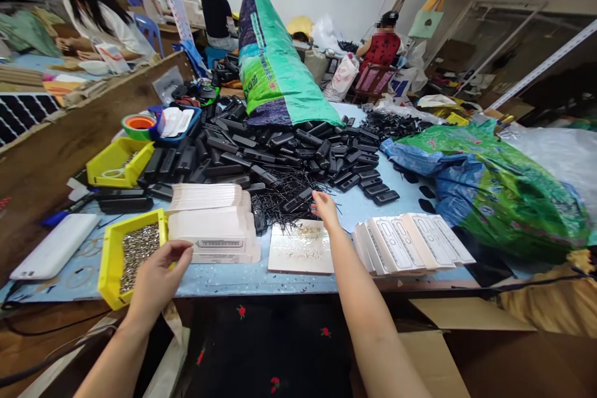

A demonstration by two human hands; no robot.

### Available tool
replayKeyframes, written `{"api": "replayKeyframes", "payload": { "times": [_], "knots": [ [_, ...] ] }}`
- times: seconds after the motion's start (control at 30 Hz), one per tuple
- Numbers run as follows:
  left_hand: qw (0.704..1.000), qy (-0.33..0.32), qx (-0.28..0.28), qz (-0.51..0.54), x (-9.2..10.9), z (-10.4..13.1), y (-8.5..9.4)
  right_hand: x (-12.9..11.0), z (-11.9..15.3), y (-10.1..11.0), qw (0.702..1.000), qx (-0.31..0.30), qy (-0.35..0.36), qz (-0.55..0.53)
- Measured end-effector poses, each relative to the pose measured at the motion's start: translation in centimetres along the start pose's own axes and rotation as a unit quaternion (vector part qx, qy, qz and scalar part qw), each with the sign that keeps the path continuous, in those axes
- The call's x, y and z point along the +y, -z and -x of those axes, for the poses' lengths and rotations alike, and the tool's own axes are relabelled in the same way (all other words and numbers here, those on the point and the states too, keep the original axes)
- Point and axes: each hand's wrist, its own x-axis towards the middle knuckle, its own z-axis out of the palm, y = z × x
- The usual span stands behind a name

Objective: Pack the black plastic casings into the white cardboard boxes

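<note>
My right hand (325, 208) reaches over the table, its fingertips closed at the end of a black plastic case (298, 199). This case lies over a tangle of thin black pieces (275, 196). Below it is a small white board (298, 249) with small shiny bits on top. My left hand (163, 267) is closed, thumb and finger together, between a yellow bin (107, 255) of small metal parts (140, 252) and a stack of printed cards (212, 224). Whatever its fingers may hold is hidden.
A heap of black cases (261, 149) spreads behind, under a tall green sack (284, 68). More printed cards (410, 242) stand right; a green and blue sack (494, 186) lies beyond. A white power bank-like block (56, 247) and another yellow bin (119, 161) are left. Several people sit farther back.
</note>
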Motion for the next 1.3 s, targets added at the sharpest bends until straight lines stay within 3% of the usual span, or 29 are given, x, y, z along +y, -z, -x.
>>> {"api": "replayKeyframes", "payload": {
  "times": [0.17,0.3,0.37,0.43,0.5,0.57,0.63,0.7,0.87,1.1,1.2,1.3],
  "knots": [
    [0.986,0.025,-0.108,0.122,1.7,2.6,-3.2,-0.7,-0.8,-1.2,0.999,0.012,0.007,0.05],
    [0.964,0.071,-0.153,0.207,2.6,4.5,-5.2,-1.7,-0.9,-1.0,0.999,0.007,0.04,0.006],
    [0.935,0.136,-0.157,0.289,3.3,5.2,-6.0,-2.2,0.3,0.3,0.997,0.017,0.071,-0.027],
    [0.883,0.215,-0.159,0.385,4.3,5.7,-6.7,-2.6,2.7,1.7,0.988,0.039,0.126,-0.075],
    [0.826,0.274,-0.167,0.463,5.7,6.0,-7.6,-3.0,6.1,2.4,0.96,0.046,0.199,-0.189],
    [0.783,0.3,-0.183,0.513,7.1,6.3,-8.5,-3.4,10.1,2.1,0.907,0.013,0.232,-0.352],
    [0.759,0.308,-0.196,0.539,8.5,6.4,-9.3,-3.9,13.7,0.7,0.86,-0.03,0.196,-0.47],
    [0.751,0.303,-0.196,0.554,9.4,6.6,-9.8,-4.2,16.0,-1.0,0.835,-0.044,0.146,-0.529],
    [0.775,0.255,-0.178,0.55,9.9,6.6,-10.1,-3.8,16.9,-2.9,0.815,-0.045,0.058,-0.575],
    [0.819,0.207,-0.144,0.515,9.6,8.3,-11.7,-2.7,16.5,-3.2,0.829,0.004,0.011,-0.558],
    [0.877,0.142,-0.141,0.437,8.3,8.8,-12.0,-2.0,16.6,-3.0,0.831,0.008,-0.009,-0.556],
    [0.968,-0.033,-0.138,0.208,5.2,7.0,-10.5,-0.6,16.3,-1.3,0.868,0.012,0.101,-0.486]
  ]
}}
